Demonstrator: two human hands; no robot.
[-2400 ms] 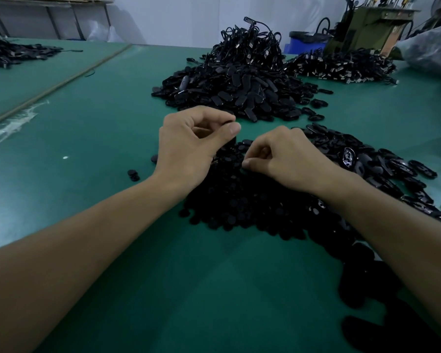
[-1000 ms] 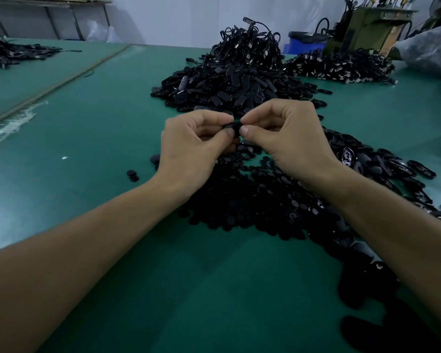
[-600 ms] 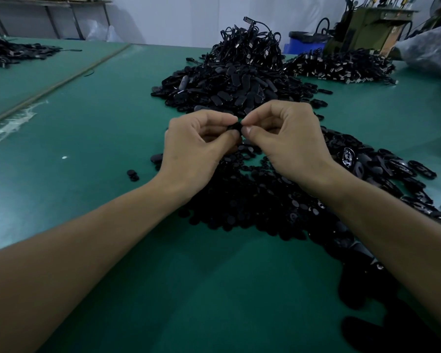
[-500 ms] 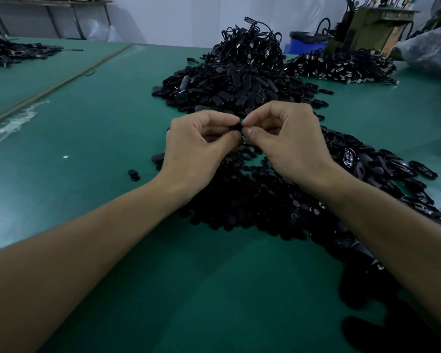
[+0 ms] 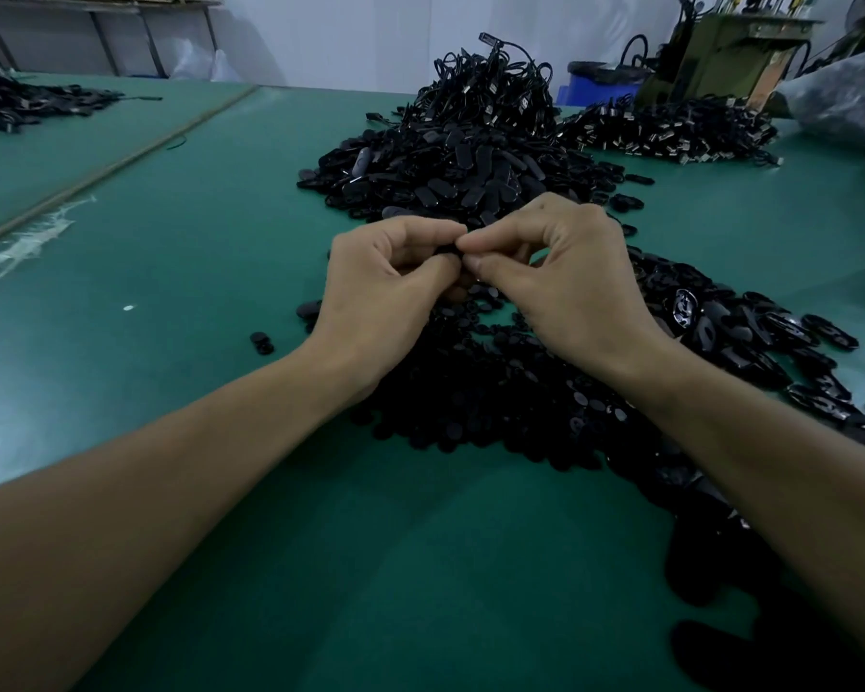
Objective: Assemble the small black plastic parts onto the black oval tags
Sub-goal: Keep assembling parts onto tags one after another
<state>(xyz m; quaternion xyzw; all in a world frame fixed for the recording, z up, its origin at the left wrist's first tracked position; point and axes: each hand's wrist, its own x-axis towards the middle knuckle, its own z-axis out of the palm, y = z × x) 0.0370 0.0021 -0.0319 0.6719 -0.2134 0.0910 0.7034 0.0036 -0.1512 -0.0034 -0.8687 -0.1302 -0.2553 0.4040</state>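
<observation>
Curled fingers (image 5: 423,231) hide nearly all of the black piece (image 5: 449,250) pinched between them.

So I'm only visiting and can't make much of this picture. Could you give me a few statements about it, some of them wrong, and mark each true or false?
1. The left hand and the right hand pinch a small black piece between their fingertips. True.
2. The table has a red top. False: it is green.
3. Both hands lie flat on the table. False: their fingers are curled, and they meet over the near heap of small parts.
4. A taller heap of black oval tags lies beyond the hands. True.
</observation>
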